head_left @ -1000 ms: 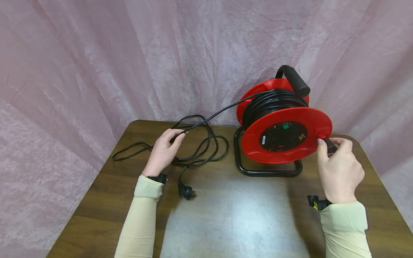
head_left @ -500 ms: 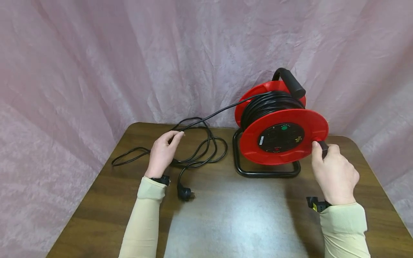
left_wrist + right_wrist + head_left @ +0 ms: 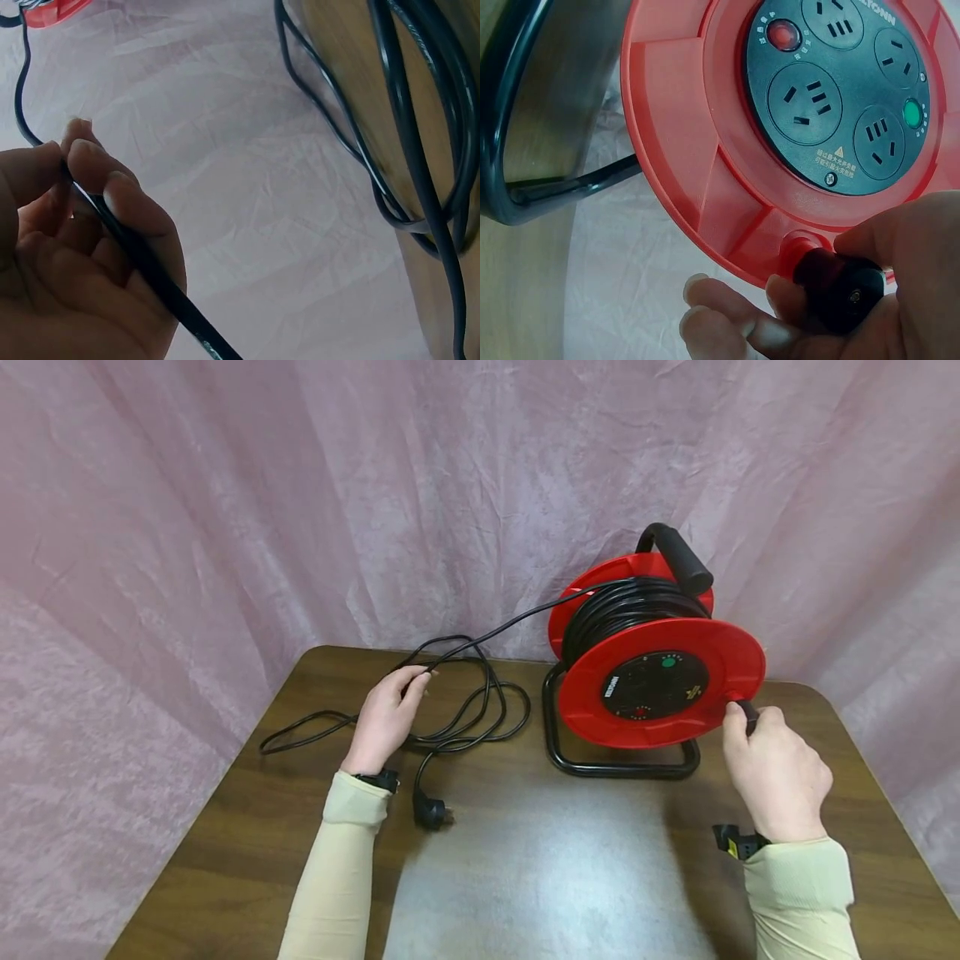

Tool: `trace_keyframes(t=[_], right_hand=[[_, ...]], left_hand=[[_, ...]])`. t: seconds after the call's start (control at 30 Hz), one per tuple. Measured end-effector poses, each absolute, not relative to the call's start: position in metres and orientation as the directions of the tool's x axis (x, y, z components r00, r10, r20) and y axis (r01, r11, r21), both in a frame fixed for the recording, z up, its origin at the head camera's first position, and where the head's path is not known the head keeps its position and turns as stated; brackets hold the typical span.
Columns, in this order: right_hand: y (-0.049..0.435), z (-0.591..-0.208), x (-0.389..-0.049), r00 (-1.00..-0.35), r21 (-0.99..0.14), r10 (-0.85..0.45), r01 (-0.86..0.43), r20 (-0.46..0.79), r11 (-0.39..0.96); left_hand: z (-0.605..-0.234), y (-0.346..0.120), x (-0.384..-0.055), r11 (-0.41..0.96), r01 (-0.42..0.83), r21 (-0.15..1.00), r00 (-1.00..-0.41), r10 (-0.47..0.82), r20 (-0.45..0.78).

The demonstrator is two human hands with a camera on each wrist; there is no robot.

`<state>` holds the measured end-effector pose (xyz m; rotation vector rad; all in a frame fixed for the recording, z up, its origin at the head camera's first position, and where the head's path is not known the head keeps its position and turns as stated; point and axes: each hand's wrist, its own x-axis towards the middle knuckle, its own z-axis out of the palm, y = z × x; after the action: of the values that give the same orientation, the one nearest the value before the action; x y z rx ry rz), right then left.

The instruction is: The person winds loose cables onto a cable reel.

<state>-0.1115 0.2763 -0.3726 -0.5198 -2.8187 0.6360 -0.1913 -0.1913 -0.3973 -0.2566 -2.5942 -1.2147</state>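
Right grip (image 3: 780,777) nearly closed, holding black crank knob (image 3: 847,292); left grip (image 3: 386,714) pinching cable (image 3: 154,277). Red reel (image 3: 663,635) stands by worktop's (image 3: 525,860) far edge, right of centre. Socket panel (image 3: 844,101) lettered "…FONN", start unclear, facing near edge; reel's axis runs far to near.

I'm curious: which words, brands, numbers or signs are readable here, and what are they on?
"FONN": end of the white brand name on the black socket panel of the red reel; its start is unclear.
Warning triangle: same panel; the Chinese characters beneath are too blurred to quote.
Marks around the red button and green button: too small.
Yellow label near the right hand: unreadable.
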Motion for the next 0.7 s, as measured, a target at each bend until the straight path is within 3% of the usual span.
trace_keyframes(t=[0.27, 0.7], right_hand=[[0.2747, -0.374, -0.1108, -0.927, -0.446, 0.363, 0.287, 0.091, 0.848], [0.2675, -0.377, -0.1159, -0.937, -0.441, 0.33, 0.248, 0.118, 0.863]], left_hand=[[-0.4004, -0.1903, -0.1882, 0.671, 0.192, 0.716, -0.961, -0.02, 0.276], [-0.4053, -0.195, -0.1875, 0.68, 0.206, 0.704, -0.946, -0.046, 0.321]])
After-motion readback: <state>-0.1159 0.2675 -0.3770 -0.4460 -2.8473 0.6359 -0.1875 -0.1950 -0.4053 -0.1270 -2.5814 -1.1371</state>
